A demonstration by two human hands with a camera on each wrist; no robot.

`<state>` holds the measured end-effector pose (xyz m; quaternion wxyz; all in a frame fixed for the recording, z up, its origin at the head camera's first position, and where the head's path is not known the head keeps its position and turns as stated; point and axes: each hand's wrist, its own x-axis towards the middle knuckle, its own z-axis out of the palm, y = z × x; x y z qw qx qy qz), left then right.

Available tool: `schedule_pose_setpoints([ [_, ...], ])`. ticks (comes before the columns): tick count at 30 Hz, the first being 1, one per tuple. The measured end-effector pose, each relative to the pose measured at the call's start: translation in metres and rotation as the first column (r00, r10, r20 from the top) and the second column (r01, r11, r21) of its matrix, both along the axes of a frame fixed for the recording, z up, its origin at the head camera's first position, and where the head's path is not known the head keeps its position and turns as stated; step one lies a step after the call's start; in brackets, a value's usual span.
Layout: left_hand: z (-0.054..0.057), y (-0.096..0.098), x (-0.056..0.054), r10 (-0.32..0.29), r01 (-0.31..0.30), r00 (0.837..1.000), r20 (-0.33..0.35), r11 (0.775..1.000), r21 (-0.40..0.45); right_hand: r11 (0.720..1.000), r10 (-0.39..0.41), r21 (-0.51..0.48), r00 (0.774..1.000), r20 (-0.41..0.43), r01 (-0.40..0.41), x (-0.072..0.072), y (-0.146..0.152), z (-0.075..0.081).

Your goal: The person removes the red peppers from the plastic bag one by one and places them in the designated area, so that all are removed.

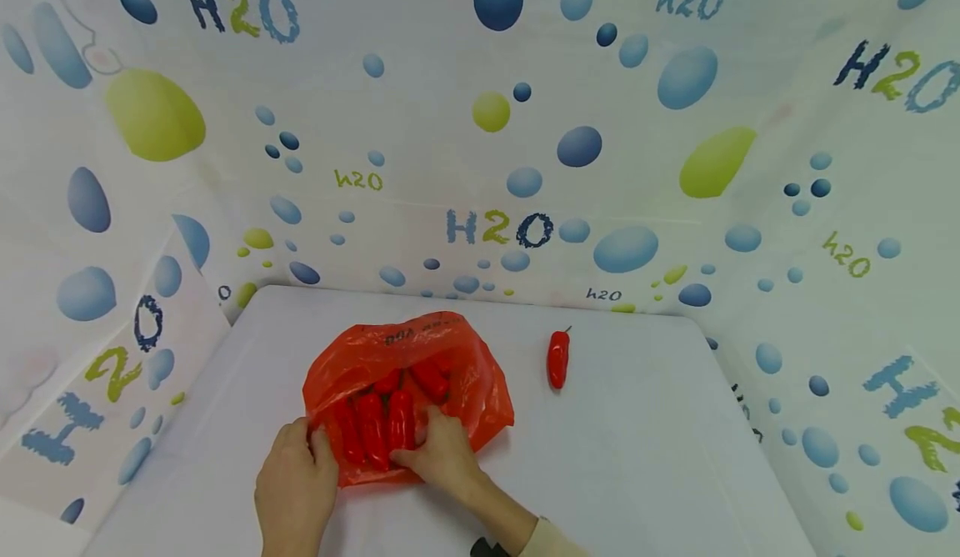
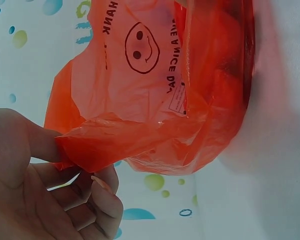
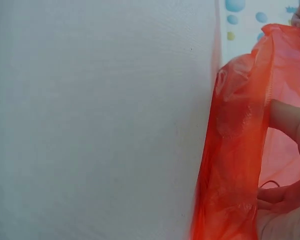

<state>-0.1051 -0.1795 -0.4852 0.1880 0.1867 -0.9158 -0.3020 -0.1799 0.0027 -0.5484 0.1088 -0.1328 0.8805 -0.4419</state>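
A red plastic bag [image 1: 480,390] lies on the white table with its mouth open, several red chili peppers [image 1: 371,424] inside. At the bag's near left edge, my left hand [image 1: 296,474] pinches the rim between thumb and fingers. The left wrist view shows that hand [image 2: 55,175] on the gathered plastic. My right hand [image 1: 446,457] reaches into the mouth from the near right, thumb and fingers beside the rightmost front chili pepper [image 1: 401,419]. The front rim hides its fingertips in the right wrist view; I cannot tell whether it grips a pepper.
One loose chili pepper [image 1: 558,360] lies on the white table [image 1: 637,457], right of the bag. Patterned sheets [image 1: 420,140] with blue and green drops rise behind the table and along both sides. A dark band [image 1: 487,547] sits at the right wrist.
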Motion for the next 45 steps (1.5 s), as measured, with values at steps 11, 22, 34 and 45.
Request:
schedule_pose_setpoints([
  [11,0.0,-0.001,0.001,0.0,0.0,1.0,0.003,1.0,0.006,0.999,-0.005,-0.032,0.999,0.035,0.006,-0.001,0.003,0.011],
  [22,-0.003,-0.002,0.003,0.007,-0.008,0.999,-0.046,1.0,-0.004,0.985,-0.053,-0.161,0.994,0.097,0.068,-0.008,0.023,0.017],
  [34,-0.004,-0.003,0.002,0.002,-0.002,0.998,-0.056,1.0,-0.001,0.978,-0.069,-0.19,0.995,0.076,0.083,-0.007,0.042,0.033],
  [45,-0.003,-0.004,0.003,0.012,-0.012,0.999,-0.047,1.0,-0.002,0.977,-0.041,-0.207,0.996,0.085,0.058,0.006,0.056,0.046],
])
